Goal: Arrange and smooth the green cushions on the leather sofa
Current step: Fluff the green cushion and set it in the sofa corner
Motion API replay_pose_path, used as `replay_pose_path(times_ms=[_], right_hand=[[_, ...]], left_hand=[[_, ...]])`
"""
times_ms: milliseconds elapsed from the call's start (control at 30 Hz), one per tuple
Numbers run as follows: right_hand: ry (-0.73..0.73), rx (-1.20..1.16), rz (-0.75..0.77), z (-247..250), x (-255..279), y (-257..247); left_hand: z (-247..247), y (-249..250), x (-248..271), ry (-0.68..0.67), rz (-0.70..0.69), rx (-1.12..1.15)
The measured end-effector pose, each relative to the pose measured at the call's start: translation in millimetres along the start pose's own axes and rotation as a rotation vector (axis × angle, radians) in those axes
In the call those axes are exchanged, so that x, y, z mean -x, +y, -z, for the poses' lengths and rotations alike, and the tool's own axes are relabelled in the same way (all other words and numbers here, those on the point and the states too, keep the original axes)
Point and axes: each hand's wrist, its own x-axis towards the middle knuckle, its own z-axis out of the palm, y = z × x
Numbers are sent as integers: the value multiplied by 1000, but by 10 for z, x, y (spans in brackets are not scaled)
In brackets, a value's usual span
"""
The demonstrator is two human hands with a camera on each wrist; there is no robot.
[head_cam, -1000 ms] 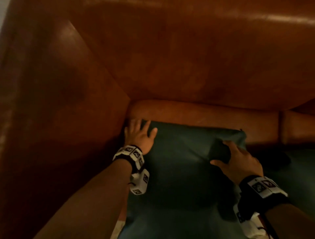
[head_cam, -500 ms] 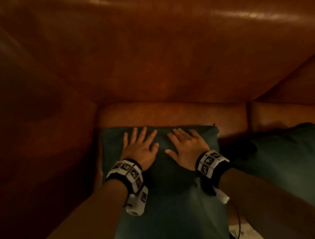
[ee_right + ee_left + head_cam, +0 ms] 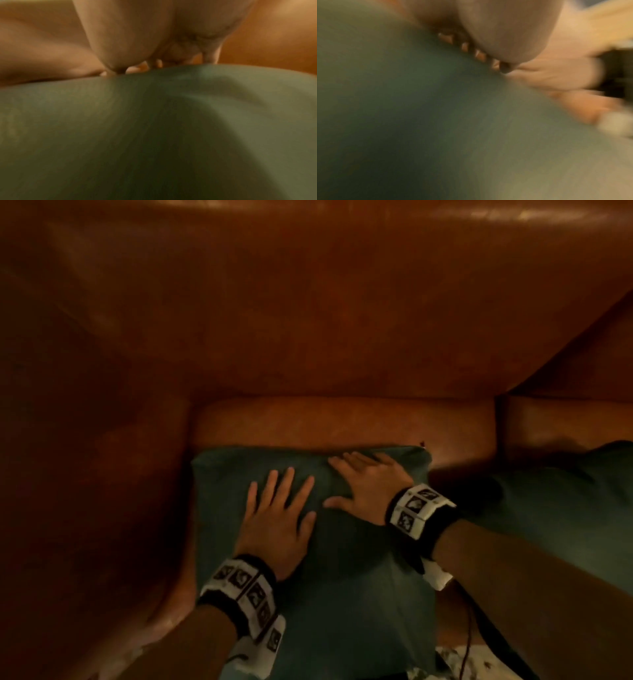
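A dark green cushion lies flat on the seat of the brown leather sofa, in its left corner. My left hand rests palm down on the cushion's upper left part, fingers straight and spread. My right hand lies flat near the cushion's top edge, fingers pointing left. Both wrist views are blurred and filled with green fabric under a palm. A second green cushion lies to the right, partly behind my right forearm.
The sofa's left armrest rises beside the cushion. A strip of seat shows between the cushion and the backrest. A seam separates the adjoining seat section. Patterned fabric and a thin cable sit at the bottom.
Both hands came from the cushion's far corners to its middle. Since half a second ago the right hand has slid up toward the top edge; the left stays flat.
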Motion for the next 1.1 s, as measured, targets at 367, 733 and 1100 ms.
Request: replay_pose_path(times_ms=[367, 733, 1100], right_hand=[[-60, 62, 10, 361, -133, -321], [-143, 109, -3, 21, -605, -396], [3, 202, 169, 146, -333, -654]], left_hand=[[-615, -729, 880, 157, 975, 556], [-581, -653, 614, 52, 666, 639], [-921, -572, 1660, 115, 1126, 661]])
